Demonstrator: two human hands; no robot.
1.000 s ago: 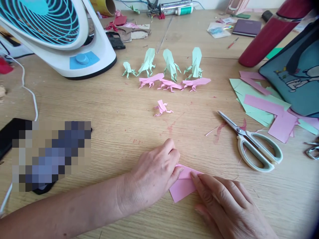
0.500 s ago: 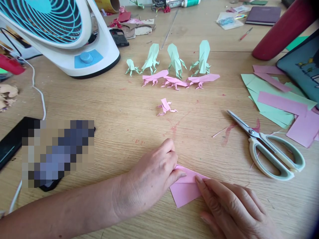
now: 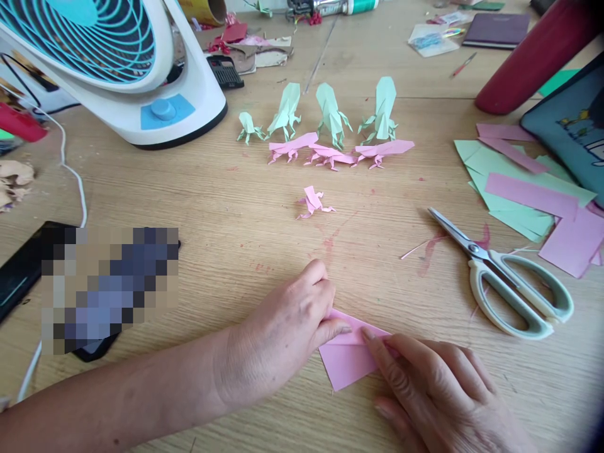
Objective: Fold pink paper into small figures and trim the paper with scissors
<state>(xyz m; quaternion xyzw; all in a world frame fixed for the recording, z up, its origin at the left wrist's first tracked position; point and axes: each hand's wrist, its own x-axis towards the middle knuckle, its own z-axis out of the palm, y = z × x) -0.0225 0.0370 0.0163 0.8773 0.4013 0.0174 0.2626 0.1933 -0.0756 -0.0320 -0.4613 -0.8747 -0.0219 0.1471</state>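
A piece of pink paper lies on the table with its upper edge folded over in a band. My left hand has its fingers curled at the paper's upper left, thumb pressing on the folded band. At the right end, my right hand grips the fold, with one fingertip lying on the band close to the left thumb. Beyond the hands stands a small pink origami figure. Farther back is a row of pink origami figures before several green ones.
Scissors lie to the right, below green paper sheets and pink strips. A red cylinder leans in at the upper right. On the left are a white fan, a cable and a partly blurred dark device.
My right hand has shifted slightly left along the fold, its fingertip nearer the left thumb. My left hand keeps its hold, and the paper stays nearly in place.
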